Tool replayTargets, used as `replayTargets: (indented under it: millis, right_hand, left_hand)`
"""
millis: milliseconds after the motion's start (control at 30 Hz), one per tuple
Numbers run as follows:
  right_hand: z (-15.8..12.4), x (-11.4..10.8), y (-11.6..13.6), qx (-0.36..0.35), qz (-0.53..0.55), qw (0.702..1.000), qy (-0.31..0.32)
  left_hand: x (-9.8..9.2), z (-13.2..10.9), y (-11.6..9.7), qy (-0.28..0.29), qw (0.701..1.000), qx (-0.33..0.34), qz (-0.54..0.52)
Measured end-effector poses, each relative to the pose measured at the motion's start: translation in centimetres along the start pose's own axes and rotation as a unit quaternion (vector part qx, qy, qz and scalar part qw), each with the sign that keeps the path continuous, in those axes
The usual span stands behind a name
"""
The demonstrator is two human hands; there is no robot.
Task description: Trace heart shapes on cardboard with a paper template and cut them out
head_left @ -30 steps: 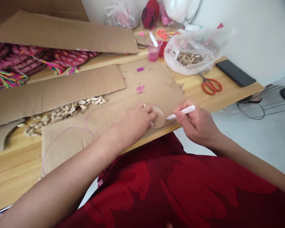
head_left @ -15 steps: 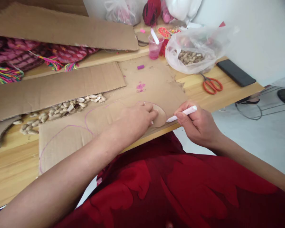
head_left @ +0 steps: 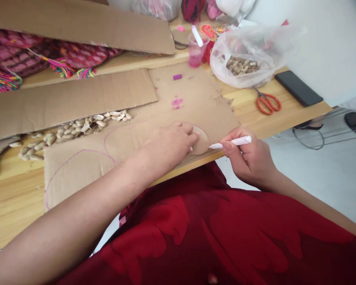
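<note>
My right hand (head_left: 250, 158) pinches a white felt-tip marker (head_left: 240, 141) close to the table's front edge. Its tip meets the edge of a rounded cardboard cutout (head_left: 201, 143). Over the cutout's left part rests my left hand (head_left: 173, 144), fingers spread and pressing it down, so that side is hidden. Beneath both lies a large cardboard sheet (head_left: 201, 95). Curved purple lines run across it to the left, partly covered by my left forearm. A purple marker cap (head_left: 177, 76) and pink smudges are farther back on the sheet.
Peanuts (head_left: 80, 128) lie along a cardboard strip (head_left: 106, 91) at left. Toward the back right are a plastic cup (head_left: 195, 59) with a marker in it, a plastic bag (head_left: 225, 77) of peanuts, red-handled scissors (head_left: 268, 103) and a black phone (head_left: 298, 88). Knitted pieces (head_left: 83, 59) sit under cardboard.
The marker tip has moved slightly up along the cutout's right edge, and the marker lies a little flatter. My left hand stays on the cutout. The whole view has shifted slightly.
</note>
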State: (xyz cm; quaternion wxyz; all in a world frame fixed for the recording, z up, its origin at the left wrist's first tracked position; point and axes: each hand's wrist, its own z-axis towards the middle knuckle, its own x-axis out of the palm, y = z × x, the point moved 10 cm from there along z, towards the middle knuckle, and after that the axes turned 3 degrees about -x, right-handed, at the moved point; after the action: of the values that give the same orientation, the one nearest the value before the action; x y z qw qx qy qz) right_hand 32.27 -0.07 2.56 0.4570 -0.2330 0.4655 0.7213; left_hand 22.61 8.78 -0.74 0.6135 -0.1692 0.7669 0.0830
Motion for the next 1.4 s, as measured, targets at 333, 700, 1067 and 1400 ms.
replayTargets:
  millis: [333,700,1067,1400]
  right_hand:
    - [-1.3,0.6,1.1,-0.033,-0.004,0.999,-0.027]
    - [-1.7,-0.2,0.6,-0.003,-0.007,0.999,-0.049]
    - [-1.2,-0.2,0.0,-0.003,-0.026,0.998,-0.048]
    - [-1.1,0.1,-0.1,0.006,-0.008,1.000,-0.029]
  left_hand:
    - [0.1,0.1,0.1,0.010,1.000,-0.016,0.000]
    - [-0.1,0.0,0.1,-0.005,1.000,-0.013,0.017]
    - [0.1,0.1,0.3,-0.001,1.000,-0.013,0.004]
    - [0.0,0.1,0.2,-0.004,1.000,-0.010,0.001]
